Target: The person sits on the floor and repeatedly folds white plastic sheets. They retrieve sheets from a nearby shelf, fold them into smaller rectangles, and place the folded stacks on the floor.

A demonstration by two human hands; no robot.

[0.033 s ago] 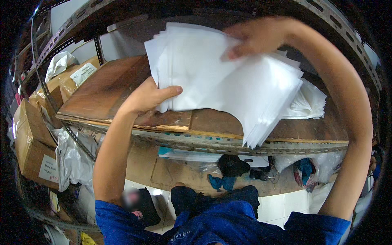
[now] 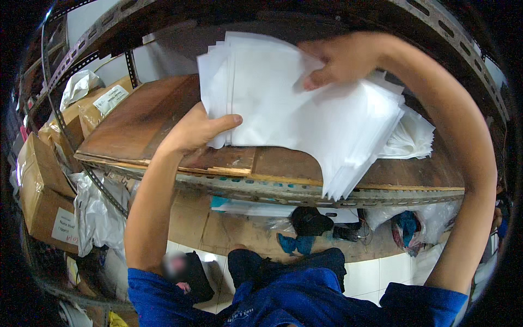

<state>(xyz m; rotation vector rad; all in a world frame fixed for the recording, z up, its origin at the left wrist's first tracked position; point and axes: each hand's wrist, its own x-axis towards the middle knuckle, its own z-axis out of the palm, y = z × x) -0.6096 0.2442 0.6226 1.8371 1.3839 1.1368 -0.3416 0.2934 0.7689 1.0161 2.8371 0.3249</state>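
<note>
A thick stack of thin white sheets [image 2: 272, 98] with a curved cut-out along its near edge is held up over a brown wooden shelf board [image 2: 141, 120]. My left hand [image 2: 199, 128] grips its left side, thumb on top and fingers hidden beneath. At the far edge, my right hand [image 2: 343, 60] is closed on the stack with its thumb across the upper face; its other fingers are partly hidden and slightly blurred. Toward the lower right the sheets fan apart into many layers. A folded white bundle [image 2: 411, 133] lies on the board behind the stack's right side.
A perforated metal rail [image 2: 261, 188] runs along the board's front edge, and another metal beam [image 2: 430, 27] crosses overhead. Cardboard boxes [image 2: 41, 185] and a white plastic bag [image 2: 98, 212] fill the left side. Below lie a black cloth item [image 2: 310, 220] and plastic-wrapped goods [image 2: 436, 218].
The stack's left end has shifted slightly right. My right hand has moved a little right and nearer, and it looks less blurred. My left hand keeps its grip.
</note>
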